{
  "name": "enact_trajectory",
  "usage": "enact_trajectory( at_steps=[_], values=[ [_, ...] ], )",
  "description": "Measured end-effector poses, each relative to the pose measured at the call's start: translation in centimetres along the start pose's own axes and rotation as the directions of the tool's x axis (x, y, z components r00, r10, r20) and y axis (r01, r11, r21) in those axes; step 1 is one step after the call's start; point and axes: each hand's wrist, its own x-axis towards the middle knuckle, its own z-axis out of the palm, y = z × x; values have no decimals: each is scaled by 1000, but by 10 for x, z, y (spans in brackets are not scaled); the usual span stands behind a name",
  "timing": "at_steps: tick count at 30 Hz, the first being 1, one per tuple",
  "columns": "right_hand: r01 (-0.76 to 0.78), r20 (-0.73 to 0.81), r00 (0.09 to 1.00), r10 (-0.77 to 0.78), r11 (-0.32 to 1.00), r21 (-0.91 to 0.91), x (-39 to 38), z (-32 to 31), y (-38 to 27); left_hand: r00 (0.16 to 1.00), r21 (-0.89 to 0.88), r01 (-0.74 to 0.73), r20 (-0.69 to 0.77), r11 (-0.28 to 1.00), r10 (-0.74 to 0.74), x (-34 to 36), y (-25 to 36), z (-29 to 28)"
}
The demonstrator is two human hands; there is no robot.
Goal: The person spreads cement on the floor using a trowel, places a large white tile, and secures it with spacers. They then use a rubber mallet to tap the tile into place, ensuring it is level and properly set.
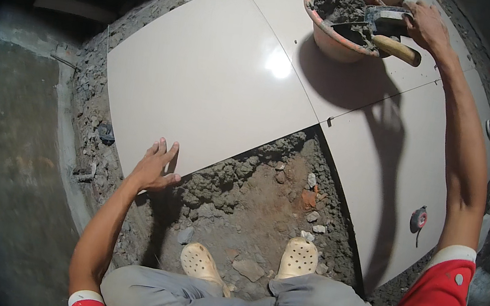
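Observation:
My left hand [157, 167] rests with spread fingers on the near left edge of a large glossy cream tile [205, 78]. At the far right, my right hand [428, 28] is closed on a grey, block-like tool [389, 20] at the rim of an orange bucket [338, 46]. Its exact kind is hard to make out. Wet grey mortar [338, 4] fills part of the bucket. A trowel with a wooden handle [400, 50] lies across the rim, just below my right hand, its blade over the mortar.
Bare soil with stones [262, 205] lies between the tiles and my clog-clad feet [299, 258]. Lumpy mortar [222, 184] borders the tile edge. A round red-and-grey tape measure [418, 220] sits on the right tile [374, 171]. A small dark spacer [329, 122] stands at the tile corner.

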Motion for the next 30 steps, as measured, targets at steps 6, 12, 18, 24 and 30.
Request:
enact_trajectory(
  at_steps=[6, 12, 18, 24, 30],
  values=[
    [-134, 683, 730, -23, 975, 177, -3, -43, -48, 1000, 33, 2, 9, 999, -3, 2, 2, -1],
    [-73, 483, 868, -119, 930, 360, 5, -94, -47, 996, 3, -68, -64, 998, 69, 1, -13, 9],
    [-273, 344, 926, 157, 907, 321, -110, -89, -81, 996, 7, -35, -79, 999, 36, 7, -17, 17],
    [-549, 307, 835, 457, 732, 404, -242, -48, -212, 985, 6, -103, -135, 995, 103, 6, -25, 20],
    [-429, 279, 903, 328, 631, 646, -310, -130, -209, 976, 19, -142, -162, 990, 144, 10, -41, 30]
  ],
)
